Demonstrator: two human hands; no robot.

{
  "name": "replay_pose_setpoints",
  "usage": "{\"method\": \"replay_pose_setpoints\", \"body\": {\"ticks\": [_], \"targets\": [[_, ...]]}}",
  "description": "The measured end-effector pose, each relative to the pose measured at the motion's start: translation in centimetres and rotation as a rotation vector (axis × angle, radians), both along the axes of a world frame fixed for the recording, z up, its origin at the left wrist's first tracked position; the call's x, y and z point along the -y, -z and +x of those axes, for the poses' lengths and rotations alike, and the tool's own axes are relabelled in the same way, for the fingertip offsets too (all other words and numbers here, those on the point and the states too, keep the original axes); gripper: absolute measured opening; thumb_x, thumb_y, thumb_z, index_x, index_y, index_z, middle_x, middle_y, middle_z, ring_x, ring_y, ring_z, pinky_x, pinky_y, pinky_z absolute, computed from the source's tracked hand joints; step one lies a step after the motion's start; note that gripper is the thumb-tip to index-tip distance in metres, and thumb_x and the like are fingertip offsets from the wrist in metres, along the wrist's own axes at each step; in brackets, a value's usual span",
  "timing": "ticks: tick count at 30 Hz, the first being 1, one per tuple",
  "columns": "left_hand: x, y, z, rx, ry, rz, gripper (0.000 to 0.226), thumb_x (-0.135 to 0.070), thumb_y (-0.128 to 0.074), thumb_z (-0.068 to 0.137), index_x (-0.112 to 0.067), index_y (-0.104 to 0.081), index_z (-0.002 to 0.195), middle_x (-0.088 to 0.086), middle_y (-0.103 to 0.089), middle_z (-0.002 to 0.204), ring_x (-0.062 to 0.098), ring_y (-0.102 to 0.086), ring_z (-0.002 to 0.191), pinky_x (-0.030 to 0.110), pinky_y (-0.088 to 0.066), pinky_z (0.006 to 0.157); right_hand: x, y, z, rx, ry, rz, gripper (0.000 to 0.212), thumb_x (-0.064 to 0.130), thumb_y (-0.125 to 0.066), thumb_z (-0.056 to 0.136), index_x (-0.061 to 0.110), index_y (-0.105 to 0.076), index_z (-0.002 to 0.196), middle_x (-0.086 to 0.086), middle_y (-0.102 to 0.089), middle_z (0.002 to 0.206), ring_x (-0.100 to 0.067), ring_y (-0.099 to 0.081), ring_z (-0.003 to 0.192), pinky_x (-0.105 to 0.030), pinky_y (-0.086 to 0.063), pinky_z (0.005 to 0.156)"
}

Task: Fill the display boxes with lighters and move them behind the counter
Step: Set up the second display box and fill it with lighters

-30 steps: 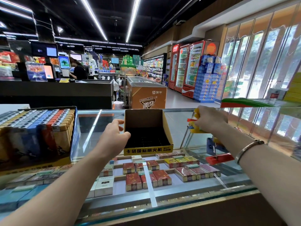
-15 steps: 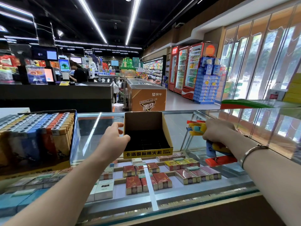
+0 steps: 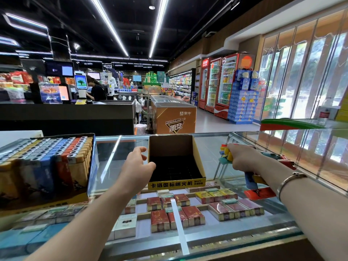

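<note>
Right grip (image 3: pixel 240 158) holds a bunch of lighters (image 3: pixel 226 154); left grip (image 3: pixel 138 163), fingers relaxed, steadies the empty display box (image 3: pixel 175 164). Filling step; next, seat lighters upright in its slots.

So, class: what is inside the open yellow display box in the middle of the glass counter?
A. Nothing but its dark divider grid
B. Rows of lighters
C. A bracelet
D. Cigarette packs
A: the yellow display box shows only a bare dark grid, while the lighters sit gripped in the right hand.
</note>
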State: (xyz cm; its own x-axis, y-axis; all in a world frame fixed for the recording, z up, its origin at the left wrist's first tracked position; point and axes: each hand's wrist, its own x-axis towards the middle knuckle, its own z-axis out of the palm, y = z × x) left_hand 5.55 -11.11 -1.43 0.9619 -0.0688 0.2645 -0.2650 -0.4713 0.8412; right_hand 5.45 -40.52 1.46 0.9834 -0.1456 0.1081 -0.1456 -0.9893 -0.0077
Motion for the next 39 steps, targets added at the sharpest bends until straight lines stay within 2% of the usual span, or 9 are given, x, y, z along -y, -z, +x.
{"method": "replay_pose_setpoints", "body": {"ticks": [8, 14, 16, 18, 21, 23, 30, 35, 39], "targets": [[-0.3, 0.2, 0.2, 0.041, 0.004, 0.021, 0.049, -0.009, -0.049, 0.088, -0.031, -0.038, 0.131, 0.002, -0.032, 0.119, 0.016, -0.051, 0.084, 0.046, -0.057, 0.074, -0.3, 0.2, 0.0, 0.070, -0.089, -0.071, 0.025, 0.012, -0.054, 0.077, 0.026, -0.040, 0.092, 0.007, -0.045, 0.074, -0.012, -0.045, 0.066, -0.026, -0.026, 0.049], [-0.5, -0.1, -0.1, 0.035, -0.015, 0.008, 0.047, -0.005, -0.048, 0.083, -0.032, -0.041, 0.120, -0.003, -0.031, 0.109, 0.019, -0.052, 0.083, 0.045, -0.058, 0.069, -1.7, -0.7, -0.3, 0.334, -0.072, -0.044, 0.025, 0.018, -0.058, 0.077, 0.023, -0.042, 0.095, 0.007, -0.046, 0.069, -0.017, -0.048, 0.065, -0.027, -0.033, 0.054], [-0.5, -0.1, -0.1, 0.034, -0.024, 0.010, 0.050, 0.002, -0.046, 0.078, -0.031, -0.041, 0.116, -0.006, -0.029, 0.104, 0.020, -0.049, 0.087, 0.044, -0.056, 0.074, -3.0, -1.8, -0.5, 0.433, -0.098, 0.196, 0.025, 0.018, -0.062, 0.076, 0.021, -0.041, 0.089, 0.004, -0.050, 0.068, -0.017, -0.051, 0.063, -0.026, -0.034, 0.054], [-0.5, -0.2, -0.3, 0.038, -0.041, 0.006, 0.052, 0.007, -0.042, 0.074, -0.029, -0.043, 0.111, -0.009, -0.026, 0.099, 0.021, -0.043, 0.096, 0.040, -0.052, 0.083, -5.0, -3.1, -0.8, 0.479, -0.171, 0.643, 0.022, 0.010, -0.063, 0.076, 0.019, -0.046, 0.085, -0.003, -0.055, 0.072, -0.022, -0.055, 0.066, -0.032, -0.045, 0.060], [-0.5, -0.2, -1.0, 0.053, -0.085, 0.034, 0.052, 0.011, -0.038, 0.073, -0.028, -0.043, 0.106, -0.009, -0.022, 0.101, 0.020, -0.033, 0.105, 0.032, -0.044, 0.085, -8.2, -4.4, -1.5, 0.376, -0.245, 1.358, 0.020, -0.001, -0.058, 0.077, 0.014, -0.051, 0.088, -0.011, -0.053, 0.081, -0.024, -0.056, 0.072, -0.033, -0.050, 0.058], [-0.5, -0.3, -1.6, 0.044, -0.124, 0.094, 0.051, 0.012, -0.037, 0.075, -0.028, -0.043, 0.106, -0.009, -0.019, 0.104, 0.017, -0.026, 0.105, 0.027, -0.036, 0.082, -10.2, -4.7, -1.6, 0.266, -0.289, 1.649, 0.019, -0.002, -0.056, 0.078, 0.010, -0.052, 0.093, -0.014, -0.053, 0.084, -0.026, -0.059, 0.069, -0.031, -0.053, 0.056], [-1.3, -1.5, -3.1, -0.204, -0.066, 0.034, 0.047, 0.012, -0.051, 0.080, -0.026, -0.044, 0.107, -0.002, -0.016, 0.126, 0.022, -0.026, 0.118, 0.037, -0.040, 0.104, -14.9, -2.9, -1.2, -0.030, -0.334, 2.019, 0.038, 0.014, -0.065, 0.073, 0.005, -0.055, 0.108, -0.012, -0.064, 0.075, -0.020, -0.064, 0.055, -0.025, -0.051, 0.047], [-2.0, -3.4, -3.0, 0.206, 0.150, 0.110, 0.044, -0.013, -0.065, 0.078, -0.041, -0.043, 0.104, -0.022, -0.022, 0.108, 0.014, -0.031, 0.117, 0.028, -0.048, 0.093, -14.6, -2.7, -1.3, -0.078, -0.331, 1.967, 0.046, 0.018, -0.068, 0.062, 0.004, -0.057, 0.104, -0.009, -0.064, 0.068, -0.018, -0.062, 0.052, -0.023, -0.048, 0.042], [-1.3, -4.4, -2.2, 0.705, 0.180, 0.358, 0.054, -0.033, -0.065, 0.076, -0.052, -0.039, 0.120, -0.024, -0.025, 0.119, 0.000, -0.023, 0.120, 0.019, -0.026, 0.098, -14.4, -2.8, -1.4, -0.070, -0.374, 1.967, 0.039, 0.018, -0.066, 0.065, 0.007, -0.059, 0.101, -0.008, -0.062, 0.069, -0.016, -0.059, 0.053, -0.023, -0.048, 0.043]]}}
